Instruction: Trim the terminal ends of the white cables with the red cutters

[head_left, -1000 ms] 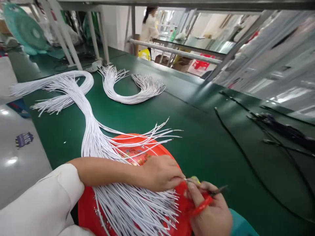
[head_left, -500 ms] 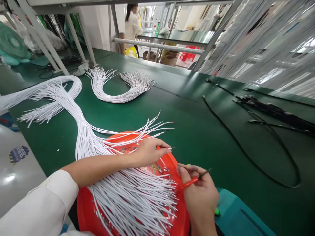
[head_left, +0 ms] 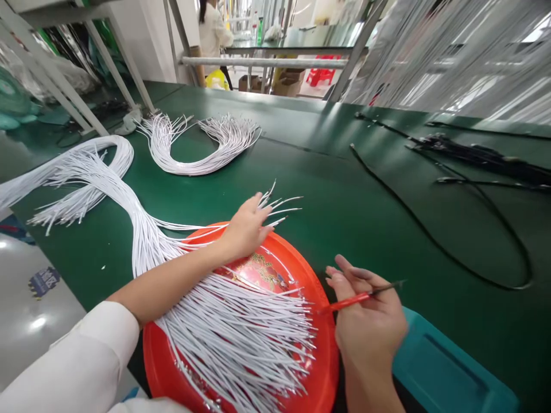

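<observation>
Wires hide some of the red tray. Our left hand is half open at wire tips, its grip unclear; our right hand holds a red tool.

The left hand extends forward, fingers parted, while the right hand curls, fingers bent

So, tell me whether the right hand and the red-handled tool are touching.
Touching. The head view shows the right hand holding the red-handled tool, its handle lying against the curled fingers.
</observation>
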`<action>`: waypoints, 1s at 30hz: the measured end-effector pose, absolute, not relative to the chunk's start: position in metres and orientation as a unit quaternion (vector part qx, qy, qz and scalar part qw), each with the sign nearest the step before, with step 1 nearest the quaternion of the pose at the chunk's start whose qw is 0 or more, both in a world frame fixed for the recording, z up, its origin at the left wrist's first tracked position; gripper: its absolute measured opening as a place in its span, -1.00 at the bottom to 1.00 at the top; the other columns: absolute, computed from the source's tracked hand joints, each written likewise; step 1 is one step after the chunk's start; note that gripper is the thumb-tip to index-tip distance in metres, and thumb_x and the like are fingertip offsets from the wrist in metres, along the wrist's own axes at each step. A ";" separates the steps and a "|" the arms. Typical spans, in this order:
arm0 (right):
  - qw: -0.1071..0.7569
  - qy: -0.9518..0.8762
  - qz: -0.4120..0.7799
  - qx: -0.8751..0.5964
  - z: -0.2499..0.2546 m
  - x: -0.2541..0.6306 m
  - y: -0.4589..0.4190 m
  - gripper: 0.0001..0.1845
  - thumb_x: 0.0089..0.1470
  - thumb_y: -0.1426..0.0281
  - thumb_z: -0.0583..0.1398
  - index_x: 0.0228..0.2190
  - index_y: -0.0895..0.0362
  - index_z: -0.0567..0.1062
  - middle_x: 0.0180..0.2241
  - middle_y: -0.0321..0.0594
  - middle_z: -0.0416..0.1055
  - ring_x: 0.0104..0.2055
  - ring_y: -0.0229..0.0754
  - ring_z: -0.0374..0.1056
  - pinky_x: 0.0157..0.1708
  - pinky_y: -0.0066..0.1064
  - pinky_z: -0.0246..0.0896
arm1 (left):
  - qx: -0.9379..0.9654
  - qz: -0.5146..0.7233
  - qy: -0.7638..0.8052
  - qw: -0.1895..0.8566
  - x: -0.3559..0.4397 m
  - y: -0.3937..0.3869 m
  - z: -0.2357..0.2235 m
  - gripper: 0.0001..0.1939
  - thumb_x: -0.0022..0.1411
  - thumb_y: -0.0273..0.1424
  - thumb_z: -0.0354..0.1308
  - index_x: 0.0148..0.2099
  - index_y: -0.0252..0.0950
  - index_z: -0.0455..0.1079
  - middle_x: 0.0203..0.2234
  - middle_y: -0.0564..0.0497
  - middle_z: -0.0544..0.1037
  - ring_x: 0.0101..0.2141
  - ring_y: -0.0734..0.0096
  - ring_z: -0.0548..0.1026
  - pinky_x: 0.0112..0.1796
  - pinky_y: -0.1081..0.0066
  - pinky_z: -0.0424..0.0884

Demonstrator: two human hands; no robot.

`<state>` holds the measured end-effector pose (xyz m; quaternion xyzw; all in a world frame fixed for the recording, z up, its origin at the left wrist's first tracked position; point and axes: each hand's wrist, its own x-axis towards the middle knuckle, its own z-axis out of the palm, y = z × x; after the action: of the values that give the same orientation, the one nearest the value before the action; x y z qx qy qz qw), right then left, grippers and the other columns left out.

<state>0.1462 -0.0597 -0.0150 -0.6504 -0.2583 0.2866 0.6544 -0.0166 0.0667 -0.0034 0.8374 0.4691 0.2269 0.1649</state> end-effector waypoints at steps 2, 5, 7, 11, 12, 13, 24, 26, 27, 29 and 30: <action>0.659 -0.267 0.276 -0.647 -0.014 0.148 -0.060 -0.69 -0.19 0.34 0.34 -0.37 0.13 0.38 -0.16 -0.09 0.48 -0.28 -0.16 0.45 -0.24 -0.26 0.34 | 0.884 0.213 0.389 0.148 -0.005 0.043 -0.006 -0.73 0.23 -0.39 0.02 -0.06 -0.38 0.39 0.01 -0.21 0.39 0.04 0.21 0.32 0.06 0.22 0.24; 0.660 -0.270 0.270 -0.647 -0.011 0.149 -0.060 -0.70 -0.17 0.35 0.33 -0.37 0.13 0.37 -0.17 -0.08 0.49 -0.32 -0.18 0.45 -0.28 -0.28 0.33 | 0.926 0.099 0.309 0.193 0.010 0.012 -0.013 -0.75 0.27 -0.32 -0.03 -0.17 -0.35 0.40 -0.26 -0.11 0.50 -0.18 0.27 0.43 -0.12 0.30 0.36; 0.660 -0.269 0.272 -0.647 -0.009 0.148 -0.061 -0.71 -0.16 0.34 0.32 -0.37 0.13 0.38 -0.18 -0.08 0.49 -0.32 -0.18 0.45 -0.28 -0.28 0.33 | 0.928 0.017 0.312 0.205 0.015 0.002 -0.018 -0.71 0.24 -0.24 0.00 -0.18 -0.37 0.39 -0.30 -0.13 0.49 -0.21 0.21 0.44 -0.19 0.27 0.37; 0.656 -0.272 0.279 -0.646 -0.008 0.148 -0.062 -0.72 -0.15 0.34 0.32 -0.37 0.13 0.38 -0.21 -0.10 0.50 -0.31 -0.17 0.45 -0.29 -0.28 0.33 | 0.911 -0.037 0.336 0.237 0.017 0.001 -0.022 -0.73 0.26 -0.29 -0.05 -0.24 -0.34 0.40 -0.32 -0.11 0.50 -0.25 0.22 0.46 -0.25 0.31 0.35; 0.655 -0.272 0.280 -0.647 -0.007 0.148 -0.062 -0.72 -0.15 0.33 0.31 -0.37 0.13 0.39 -0.22 -0.11 0.50 -0.31 -0.17 0.45 -0.29 -0.28 0.33 | 0.904 -0.025 0.344 0.253 0.017 0.003 -0.021 -0.74 0.27 -0.31 -0.07 -0.25 -0.32 0.40 -0.33 -0.09 0.50 -0.27 0.25 0.47 -0.27 0.34 0.35; 0.654 -0.271 0.281 -0.648 -0.007 0.147 -0.062 -0.73 -0.15 0.33 0.31 -0.37 0.14 0.39 -0.24 -0.11 0.50 -0.32 -0.17 0.44 -0.30 -0.29 0.33 | 0.897 -0.008 0.352 0.268 0.017 0.005 -0.019 -0.75 0.27 -0.33 -0.08 -0.25 -0.31 0.39 -0.34 -0.06 0.51 -0.28 0.28 0.47 -0.28 0.37 0.34; 0.646 -0.256 0.295 -0.656 -0.001 0.144 -0.060 -0.72 -0.18 0.32 0.32 -0.40 0.13 0.39 -0.30 -0.13 0.51 -0.36 -0.19 0.42 -0.35 -0.32 0.33 | 0.871 -0.022 0.365 0.327 0.019 0.003 -0.015 -0.81 0.19 -0.38 -0.02 -0.26 -0.32 0.40 -0.33 -0.10 0.53 -0.29 0.25 0.48 -0.27 0.32 0.35; 0.642 -0.258 0.300 -0.657 0.000 0.145 -0.061 -0.72 -0.18 0.32 0.32 -0.40 0.13 0.39 -0.30 -0.13 0.51 -0.34 -0.18 0.42 -0.32 -0.29 0.33 | 0.833 0.034 0.391 0.390 0.018 0.004 -0.012 -0.82 0.18 -0.37 0.00 -0.25 -0.32 0.39 -0.38 -0.05 0.53 -0.33 0.32 0.47 -0.31 0.37 0.35; 0.640 -0.260 0.301 -0.657 0.000 0.145 -0.061 -0.72 -0.19 0.32 0.32 -0.40 0.14 0.39 -0.30 -0.13 0.51 -0.34 -0.17 0.42 -0.32 -0.29 0.33 | 0.797 0.062 0.406 0.444 0.017 0.005 -0.009 -0.82 0.18 -0.36 0.02 -0.24 -0.33 0.38 -0.43 -0.02 0.52 -0.38 0.38 0.46 -0.35 0.42 0.34; 0.635 -0.264 0.305 -0.659 -0.001 0.146 -0.062 -0.71 -0.19 0.30 0.32 -0.39 0.14 0.39 -0.29 -0.12 0.51 -0.35 -0.18 0.42 -0.34 -0.30 0.33 | 0.694 0.107 0.426 0.571 0.017 0.007 -0.003 -0.80 0.17 -0.35 0.06 -0.19 -0.35 0.37 -0.52 0.05 0.46 -0.49 0.50 0.42 -0.45 0.50 0.32; 0.633 -0.267 0.310 -0.658 -0.002 0.146 -0.062 -0.71 -0.18 0.30 0.32 -0.39 0.14 0.39 -0.29 -0.12 0.51 -0.36 -0.18 0.42 -0.35 -0.31 0.33 | 0.638 0.124 0.432 0.625 0.018 0.008 0.000 -0.78 0.16 -0.35 0.07 -0.17 -0.37 0.37 -0.55 0.07 0.43 -0.53 0.55 0.39 -0.48 0.53 0.30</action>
<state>0.1455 -0.0621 -0.0015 -0.6576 -0.2665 0.3105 0.6326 0.0175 0.0079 -0.0002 0.6378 0.4323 0.1236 0.6253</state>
